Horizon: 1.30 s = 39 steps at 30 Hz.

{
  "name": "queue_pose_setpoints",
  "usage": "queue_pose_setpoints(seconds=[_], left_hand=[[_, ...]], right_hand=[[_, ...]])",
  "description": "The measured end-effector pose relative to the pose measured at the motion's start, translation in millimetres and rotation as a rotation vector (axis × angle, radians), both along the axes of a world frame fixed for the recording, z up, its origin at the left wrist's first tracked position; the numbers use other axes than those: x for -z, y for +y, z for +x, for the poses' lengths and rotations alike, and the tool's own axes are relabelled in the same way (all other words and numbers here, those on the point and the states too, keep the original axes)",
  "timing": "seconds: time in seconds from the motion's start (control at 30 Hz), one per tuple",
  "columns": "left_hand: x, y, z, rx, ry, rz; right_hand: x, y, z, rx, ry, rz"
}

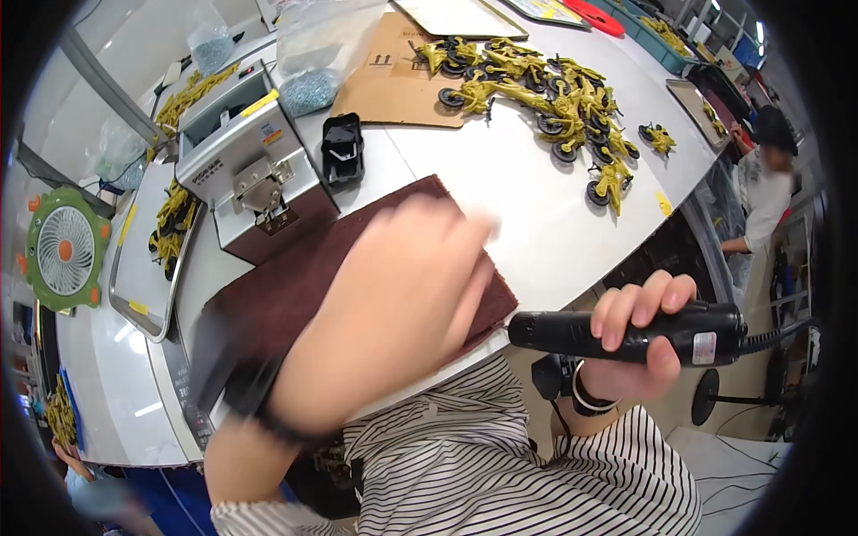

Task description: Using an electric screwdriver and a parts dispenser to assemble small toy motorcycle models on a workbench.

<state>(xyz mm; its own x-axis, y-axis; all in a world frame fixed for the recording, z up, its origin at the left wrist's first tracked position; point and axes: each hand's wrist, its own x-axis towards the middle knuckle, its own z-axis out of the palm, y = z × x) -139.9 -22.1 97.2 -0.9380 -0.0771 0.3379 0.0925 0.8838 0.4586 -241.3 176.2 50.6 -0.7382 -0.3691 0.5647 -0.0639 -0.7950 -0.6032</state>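
Observation:
My right hand [639, 335] is wrapped round a black electric screwdriver [554, 332]. It lies nearly level past the mat's right corner, its tip toward the mat and its cord running off to the right. My left hand [407, 277] hangs over a dark brown cloth mat [304, 279], blurred by motion. Its fingers are bent and smeared, and I cannot make out anything in them. A grey screw feeder [259, 170] with a metal mechanism on its front stands just behind the mat's left part. A small black plastic tray [343, 149] sits beside it.
Several yellow toy motorcycles [572, 107] with black wheels are heaped at the back right, partly on cardboard [380, 80]. A bag of small screws [308, 89] lies behind the feeder. At left are a metal tray [161, 317] and a green fan [67, 250]. A co-worker [764, 192] is at far right.

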Motion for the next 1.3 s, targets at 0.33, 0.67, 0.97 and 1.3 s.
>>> queue_pose_setpoints(seconds=[0.33,0.67,0.97,1.3], left_hand=[[81.3,-73.3,-213.9,-0.366,-0.258,-0.295],[-1.3,-45.7,-46.8,-0.174,-0.107,0.824],[46.9,13.7,133.8,-0.740,-0.268,0.796],[53.7,36.3,112.3,-0.512,-0.294,-0.061]], right_hand=[[-1.1,55.6,-10.3,0.164,-0.023,0.025],[6.2,45.9,-16.2,0.174,-0.060,-0.074],[-5.9,5.9,-0.3,-0.072,-0.059,-0.115],[-22.9,-44.0,30.7,-0.163,0.036,-0.091]])
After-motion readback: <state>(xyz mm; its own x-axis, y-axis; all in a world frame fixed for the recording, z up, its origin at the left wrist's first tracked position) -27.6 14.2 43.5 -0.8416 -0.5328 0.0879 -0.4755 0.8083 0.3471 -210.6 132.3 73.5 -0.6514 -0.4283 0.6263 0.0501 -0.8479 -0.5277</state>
